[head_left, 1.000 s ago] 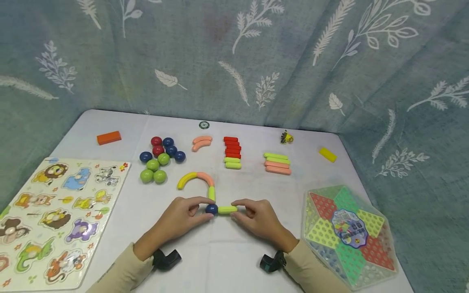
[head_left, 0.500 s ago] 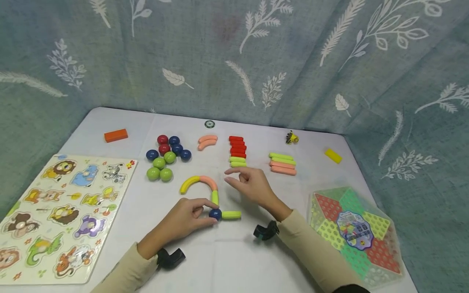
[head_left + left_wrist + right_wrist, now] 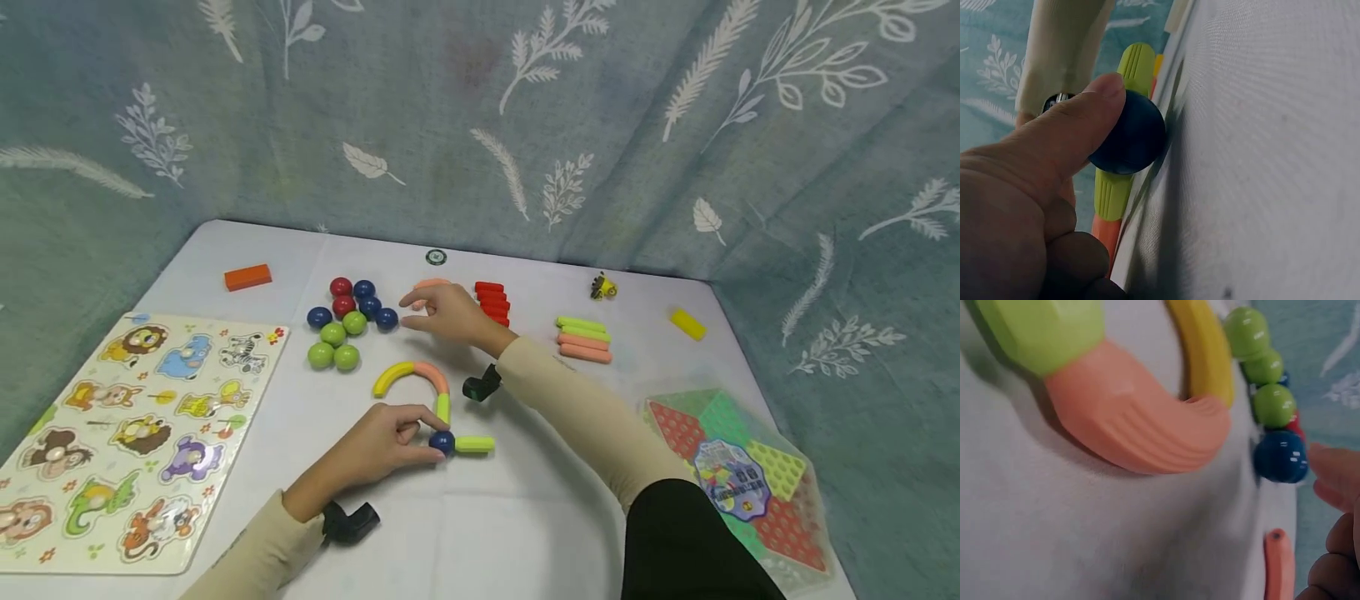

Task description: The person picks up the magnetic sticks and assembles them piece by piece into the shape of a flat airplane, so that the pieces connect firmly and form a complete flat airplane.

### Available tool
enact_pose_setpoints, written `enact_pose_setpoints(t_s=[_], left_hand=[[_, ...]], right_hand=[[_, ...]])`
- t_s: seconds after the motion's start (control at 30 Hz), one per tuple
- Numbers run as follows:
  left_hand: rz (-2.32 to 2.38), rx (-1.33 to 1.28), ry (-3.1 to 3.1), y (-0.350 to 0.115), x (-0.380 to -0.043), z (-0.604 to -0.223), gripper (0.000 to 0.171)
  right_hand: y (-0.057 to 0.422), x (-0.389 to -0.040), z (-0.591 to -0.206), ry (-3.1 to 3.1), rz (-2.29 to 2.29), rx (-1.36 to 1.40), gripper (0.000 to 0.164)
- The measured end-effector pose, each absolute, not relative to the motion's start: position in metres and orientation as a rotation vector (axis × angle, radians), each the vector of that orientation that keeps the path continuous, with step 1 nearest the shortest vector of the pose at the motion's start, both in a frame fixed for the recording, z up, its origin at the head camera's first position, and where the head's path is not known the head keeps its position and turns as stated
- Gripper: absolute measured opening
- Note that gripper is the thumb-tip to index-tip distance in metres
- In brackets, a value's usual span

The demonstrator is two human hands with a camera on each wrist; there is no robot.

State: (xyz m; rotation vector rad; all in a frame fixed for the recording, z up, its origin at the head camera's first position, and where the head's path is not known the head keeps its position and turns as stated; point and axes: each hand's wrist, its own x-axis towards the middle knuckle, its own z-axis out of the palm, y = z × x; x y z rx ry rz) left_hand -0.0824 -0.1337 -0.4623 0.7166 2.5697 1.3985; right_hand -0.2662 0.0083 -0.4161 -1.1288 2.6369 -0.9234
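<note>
In the head view my left hand (image 3: pixel 378 446) pinches a dark blue ball (image 3: pixel 442 442) between thumb and forefinger at the table's near middle. A straight lime stick (image 3: pixel 475 445) extends right from the ball. Another lime stick (image 3: pixel 443 408) runs away from it to a curved pink piece (image 3: pixel 431 377), which meets a curved yellow piece (image 3: pixel 393 377). My right hand (image 3: pixel 450 315) hangs over the table farther back, thumb and forefinger apart with nothing between them. Its fingertips point at a loose blue ball (image 3: pixel 386 319), close beside it. Curved pink pieces behind the right hand are partly hidden.
Green balls (image 3: pixel 333 334) and red balls (image 3: pixel 342 297) lie left of the right hand. Red sticks (image 3: pixel 492 298) and a stack of lime and pink sticks (image 3: pixel 584 339) lie right. An animal puzzle board (image 3: pixel 150 433) is at left, a clear plastic box (image 3: pixel 731 483) at right.
My right hand has left the lime stick and moved back and left toward the loose balls. The left hand keeps its pinch on the blue ball. The head view has shifted slightly.
</note>
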Motion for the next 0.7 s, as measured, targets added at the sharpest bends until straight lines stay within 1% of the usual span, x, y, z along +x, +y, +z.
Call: enact_pose_setpoints(t_s=[0.17,0.37,0.53,0.7], left_hand=[[1.406,0.717,2.556,-0.132,-0.083,-0.462,0.029],[1.426,0.731,2.538,-0.132,-0.084,-0.462,0.029],[1.424,0.688,2.522,-0.131,-0.082,-0.46,0.029],[1.411,0.672,2.541,-0.133,-0.081,-0.459,0.029]], right_hand=[[-0.008,-0.268,-0.42,2.609,-0.801,-1.096,0.044],[-0.019,-0.264,-0.421,2.635,-0.694,-1.048,0.045],[-0.009,-0.256,-0.427,2.662,-0.727,-1.045,0.041],[0.018,-0.242,-0.425,2.663,-0.904,-0.984,0.04]])
